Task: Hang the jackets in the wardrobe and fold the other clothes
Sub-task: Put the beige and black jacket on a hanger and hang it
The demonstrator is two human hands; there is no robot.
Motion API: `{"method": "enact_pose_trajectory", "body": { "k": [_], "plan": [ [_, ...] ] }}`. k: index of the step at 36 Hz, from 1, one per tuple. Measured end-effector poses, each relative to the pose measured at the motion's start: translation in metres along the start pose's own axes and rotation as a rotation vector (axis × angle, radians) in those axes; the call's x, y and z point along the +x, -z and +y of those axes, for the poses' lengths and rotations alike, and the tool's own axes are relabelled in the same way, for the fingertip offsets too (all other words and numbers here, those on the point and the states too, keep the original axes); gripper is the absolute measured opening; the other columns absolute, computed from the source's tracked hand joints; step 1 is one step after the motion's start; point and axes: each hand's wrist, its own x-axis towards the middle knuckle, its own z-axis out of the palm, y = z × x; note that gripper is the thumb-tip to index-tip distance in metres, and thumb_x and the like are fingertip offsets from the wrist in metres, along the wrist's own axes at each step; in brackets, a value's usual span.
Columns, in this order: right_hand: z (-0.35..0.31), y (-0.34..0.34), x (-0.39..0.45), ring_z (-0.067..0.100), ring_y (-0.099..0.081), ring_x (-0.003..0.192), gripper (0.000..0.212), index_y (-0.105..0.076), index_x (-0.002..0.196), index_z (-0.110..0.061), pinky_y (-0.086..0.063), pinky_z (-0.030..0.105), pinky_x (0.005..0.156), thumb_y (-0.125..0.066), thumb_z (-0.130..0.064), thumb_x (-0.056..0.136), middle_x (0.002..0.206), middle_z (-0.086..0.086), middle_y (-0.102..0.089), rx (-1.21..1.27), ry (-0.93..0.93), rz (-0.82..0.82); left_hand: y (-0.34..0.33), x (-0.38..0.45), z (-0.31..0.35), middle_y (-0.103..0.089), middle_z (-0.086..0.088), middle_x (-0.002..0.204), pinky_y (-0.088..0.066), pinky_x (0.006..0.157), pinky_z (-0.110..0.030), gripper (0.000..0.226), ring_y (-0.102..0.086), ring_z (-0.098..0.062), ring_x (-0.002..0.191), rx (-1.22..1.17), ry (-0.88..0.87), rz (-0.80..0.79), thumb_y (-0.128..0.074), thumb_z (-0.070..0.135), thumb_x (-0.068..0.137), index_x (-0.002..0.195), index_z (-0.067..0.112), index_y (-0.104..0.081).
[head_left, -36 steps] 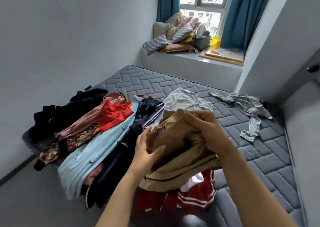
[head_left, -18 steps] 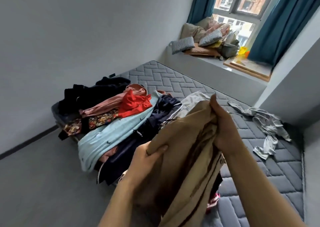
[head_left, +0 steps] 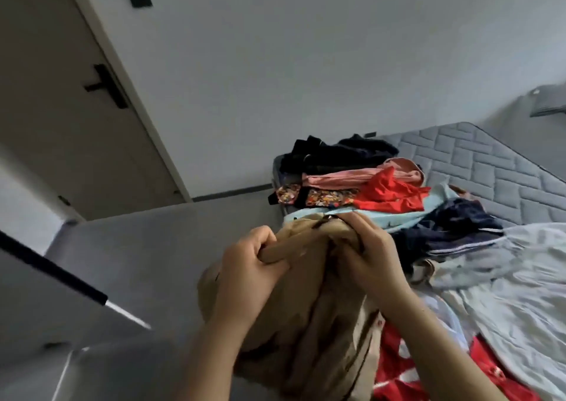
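— What do your hands hold at this moment?

— I hold the tan jacket (head_left: 309,315) with both. My left hand (head_left: 248,266) is closed as a fist around a fold of the cloth near the collar. My right hand (head_left: 367,259) pinches the top edge just beside it, fingers bent tight on the fabric. The jacket hangs down between my forearms, in front of the near edge of the bed (head_left: 490,168).

— And the other clothes?

— They lie on the bed, to the right and farther away. At the far end I see a black garment (head_left: 333,155), then a pink one (head_left: 352,175), a red one (head_left: 392,192) and a piece with flower print (head_left: 318,197), all touching. A light blue garment (head_left: 407,217) lies nearer, beside a navy one (head_left: 453,229). A pale shirt (head_left: 514,278) spreads at the right, and a red and white piece (head_left: 401,364) lies near, partly under the jacket.

— What is on the left?

— A door (head_left: 61,125) with a black handle (head_left: 105,86), and grey floor (head_left: 137,247).
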Motion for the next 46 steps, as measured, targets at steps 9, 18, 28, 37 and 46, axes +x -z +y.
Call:
{"method": "enact_pose_trajectory", "body": {
  "k": [9,18,28,37,46],
  "plan": [
    [-0.056,-0.107,0.052,-0.001,-0.056,0.087,0.056,-0.066,0.103,-0.023,-0.042,0.012,0.075,-0.053,0.008,0.059,0.091,-0.004,-0.06,0.342,0.173,-0.278,0.139,-0.054,-0.034,-0.064,0.009,0.072,-0.047,0.072,-0.017,0.042,-0.06,-0.004,0.074,-0.351,0.488,0.083,-0.076,0.06,0.052,0.075,0.025,-0.073],
    [-0.138,-0.21,0.097,0.009,-0.06,0.084,0.047,-0.073,0.103,-0.012,-0.044,0.023,0.071,-0.063,0.015,0.066,0.088,-0.016,-0.059,0.133,0.326,-0.644,0.269,-0.087,-0.101,-0.068,0.017,0.08,-0.05,0.073,-0.022,0.043,-0.062,0.0,0.077,-0.122,0.488,0.292,-0.093,0.019,0.053,0.077,0.039,-0.064],
    [-0.238,-0.332,0.101,0.007,-0.031,0.044,0.033,-0.066,0.099,-0.04,-0.025,0.022,0.048,-0.08,-0.03,0.071,0.045,-0.012,-0.038,0.105,0.387,-1.22,0.382,-0.136,-0.145,-0.056,0.007,0.068,-0.038,0.048,-0.014,0.038,-0.054,-0.002,0.059,0.466,0.673,0.406,-0.077,0.021,0.071,0.087,0.035,-0.046],
    [-0.317,-0.452,0.108,0.013,-0.056,0.062,0.05,-0.071,0.084,-0.012,-0.043,0.03,0.059,-0.064,-0.061,0.078,0.073,0.0,-0.064,-0.091,0.756,-1.301,0.494,-0.185,-0.125,-0.068,0.017,0.088,-0.048,0.066,-0.011,0.047,-0.064,0.001,0.08,0.263,0.76,0.289,-0.085,0.049,0.057,0.098,0.053,-0.061],
    [-0.378,-0.591,0.095,0.024,-0.055,0.074,0.029,-0.043,0.069,-0.021,-0.029,0.03,0.056,-0.066,-0.034,0.083,0.075,-0.008,-0.044,0.022,1.016,-0.881,0.553,-0.209,-0.189,-0.049,-0.006,0.075,-0.036,0.058,-0.025,0.034,-0.052,-0.017,0.071,0.732,1.031,0.55,-0.057,0.02,0.092,0.06,0.008,-0.054]
  ]
}}
